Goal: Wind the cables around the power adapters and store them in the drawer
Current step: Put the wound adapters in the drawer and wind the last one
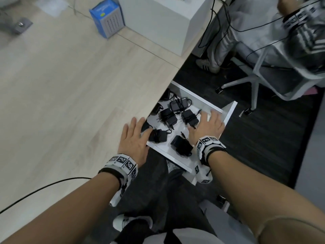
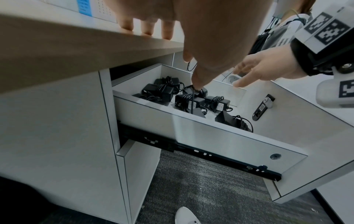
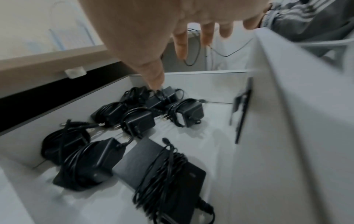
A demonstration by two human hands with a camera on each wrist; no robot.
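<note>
Your wooden desk (image 1: 70,95) has no power adapters left on it that you can see; only one loose black cable (image 1: 44,186) crosses its near edge, and where it goes is out of view. So the winding part looks done.

The white drawer (image 1: 228,111) under the desk is pulled out wide. It is not pushed in yet, and that looks like the only step left.

Inside the drawer lie the power adapters (image 1: 168,116), all black, each with its cable wrapped round its body. You can count about seven or eight, but a few sit in the dark under the desk edge, so the number is not sure. They lie close together on the drawer floor, some touching. The biggest flat one (image 3: 159,165) is nearest to you.

Your right hand (image 1: 207,127) is above the drawer, near its front panel. The fingers are straight and spread apart, holding nothing.

Your left hand (image 1: 134,138) is at the desk edge, partly over the drawer. Its fingers are straight too, a little apart. The thumb points down at one adapter (image 1: 158,135) and seems to touch its cable, but it grips nothing.
</note>
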